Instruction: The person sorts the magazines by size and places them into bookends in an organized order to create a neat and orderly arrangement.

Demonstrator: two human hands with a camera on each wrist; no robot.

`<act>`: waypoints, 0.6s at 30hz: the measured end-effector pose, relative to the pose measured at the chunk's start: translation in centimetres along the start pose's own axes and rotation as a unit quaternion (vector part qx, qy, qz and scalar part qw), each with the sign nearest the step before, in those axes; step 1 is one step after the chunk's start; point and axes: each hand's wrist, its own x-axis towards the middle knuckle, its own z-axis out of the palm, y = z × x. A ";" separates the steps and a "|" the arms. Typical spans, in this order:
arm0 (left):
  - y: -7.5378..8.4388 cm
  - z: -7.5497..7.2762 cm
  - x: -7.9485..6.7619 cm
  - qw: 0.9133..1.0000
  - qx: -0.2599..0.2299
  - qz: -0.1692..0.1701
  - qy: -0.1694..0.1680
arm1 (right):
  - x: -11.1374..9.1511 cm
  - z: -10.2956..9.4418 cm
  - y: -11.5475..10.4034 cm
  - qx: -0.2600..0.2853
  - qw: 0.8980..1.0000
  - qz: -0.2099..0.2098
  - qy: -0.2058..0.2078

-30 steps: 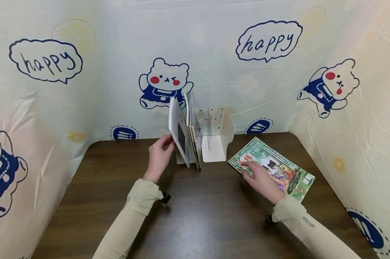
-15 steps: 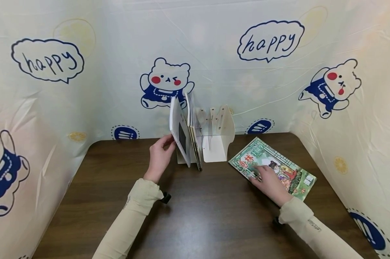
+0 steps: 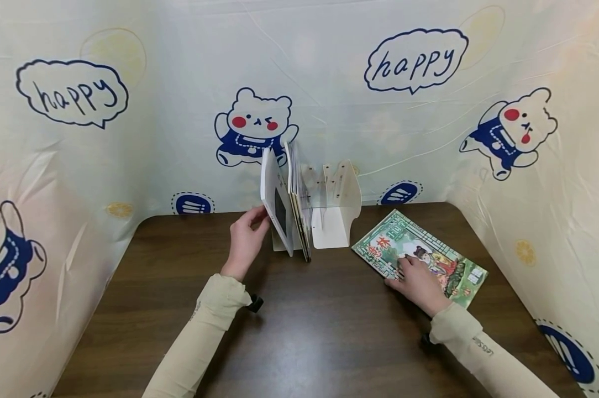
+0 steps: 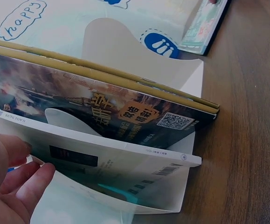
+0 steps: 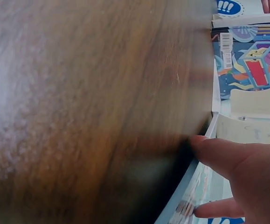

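My left hand [image 3: 247, 237] is at the left side of a white book rack [image 3: 329, 229], and its thumb and fingers pinch the edge of the rack's end plate [image 4: 165, 205]. Beside that plate a white book [image 3: 274, 204] leans in the rack. Next to it stand dark-covered books [image 4: 79, 95] with yellowish edges. My right hand [image 3: 421, 284] is on a green illustrated magazine [image 3: 394, 229] lying at an angle on the table. Its thumb is at the magazine's near edge and its fingers are curled on the cover, gripping that edge.
A brown wooden table [image 3: 299, 331] spreads under everything. Behind it and at both sides hangs a pale curtain [image 3: 329, 72] with bear prints. The rack's right part [image 3: 349, 193] holds no books and stands left of the magazine.
My right hand has slid right and toward me, from the magazine's left corner to its near long edge. The left hand, the rack and the magazine have stayed in place.
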 end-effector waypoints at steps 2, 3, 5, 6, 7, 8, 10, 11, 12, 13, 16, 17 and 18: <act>0.0 0.0 0.0 1.000 0.000 0.002 0.000 | 0.0 0.0 0.1 -0.003 1.000 -0.003 0.000; 0.0 0.0 0.1 1.000 0.000 0.003 0.001 | 0.0 0.0 0.1 -0.003 1.000 -0.004 -0.001; 0.0 0.0 0.1 1.000 0.001 0.004 0.001 | 0.2 0.0 0.2 -0.003 1.000 -0.006 -0.004; 0.0 0.0 0.1 1.000 0.002 0.004 0.001 | 0.2 -0.1 0.2 -0.003 1.000 -0.006 -0.006; 0.0 0.0 0.1 1.000 0.002 0.004 0.001 | 0.2 -0.1 0.1 -0.002 1.000 -0.007 -0.009; 0.1 -0.1 0.1 1.000 0.002 0.003 0.001 | 0.2 -0.2 0.0 -0.003 1.000 -0.011 -0.011; 0.1 -0.1 0.1 1.000 0.000 0.000 -0.001 | 0.1 -0.4 -0.2 -0.010 1.000 -0.019 -0.012; 0.0 -0.1 0.0 1.000 0.000 -0.001 -0.001 | 0.0 -0.5 -0.4 -0.015 0.999 -0.026 -0.010; 0.1 -0.1 0.0 1.000 -0.001 -0.002 -0.002 | -0.1 -0.6 -0.6 -0.021 0.999 -0.033 -0.007; 0.0 -0.1 0.0 1.000 -0.003 -0.003 -0.003 | -0.1 -0.5 -0.7 -0.027 0.999 -0.040 -0.003; 0.0 -0.1 0.0 1.000 -0.002 -0.004 -0.003 | -0.3 -0.5 -0.9 -0.043 0.997 -0.057 0.012; 0.0 -0.1 0.0 1.000 -0.001 -0.004 -0.002 | -0.3 -0.5 -0.9 -0.049 0.997 -0.062 0.016; 0.0 -0.1 0.0 1.000 0.000 -0.003 -0.001 | -0.3 -0.4 -1.0 -0.055 0.996 -0.067 0.021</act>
